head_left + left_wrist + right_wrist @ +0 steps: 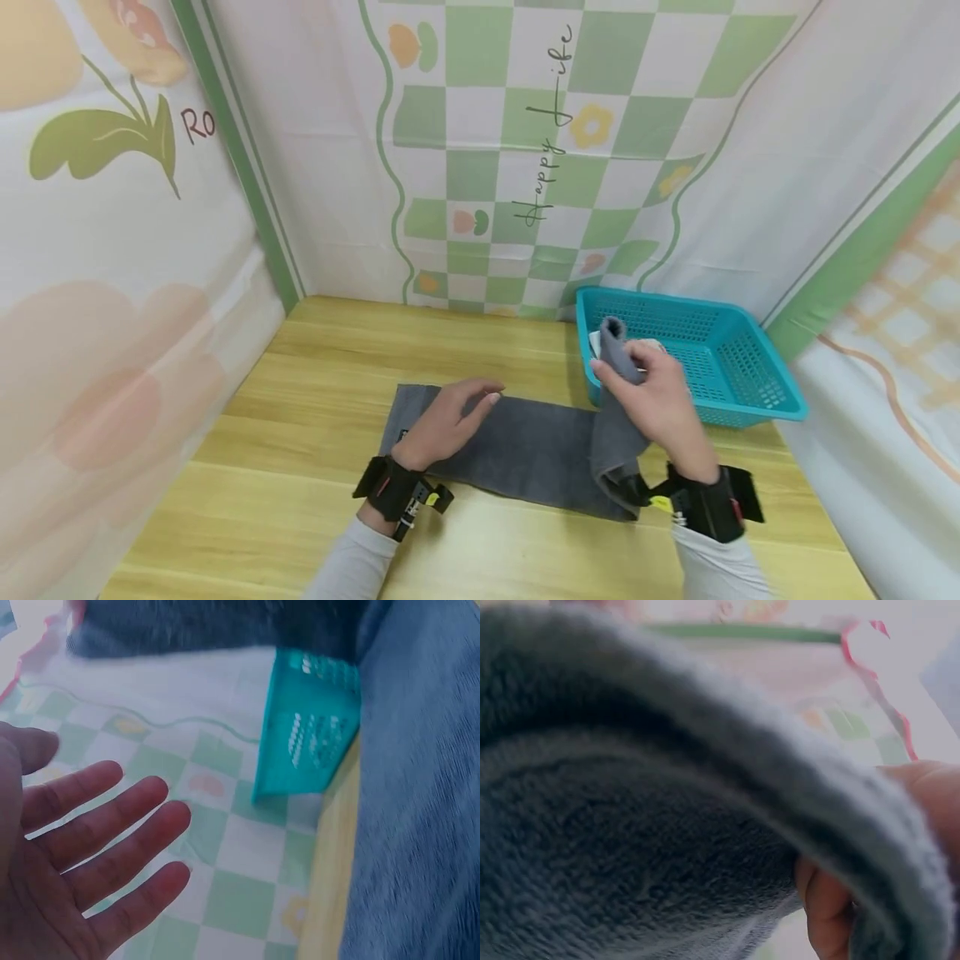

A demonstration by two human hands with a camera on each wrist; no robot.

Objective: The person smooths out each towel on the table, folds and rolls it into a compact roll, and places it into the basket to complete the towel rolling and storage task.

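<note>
Head view: a grey towel [517, 446] lies flat along the wooden table [300, 500]; the left hand [450, 421] rests on its left part with fingers straight and relaxed, while the right hand [652, 400] pinches the towel's right end and lifts it in front of a teal basket [738, 367]. Left wrist view: the left hand [71, 862] shows spread fingers holding nothing, the towel [420, 825] beside it and the basket [307, 724] beyond. Right wrist view: towel pile [652, 825] fills the frame, with fingers [829, 915] curled under its folded edge.

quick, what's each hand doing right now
left hand: open, fingers straight, over the flat grey fleece towel.
right hand: gripping the towel's lifted end.
</note>
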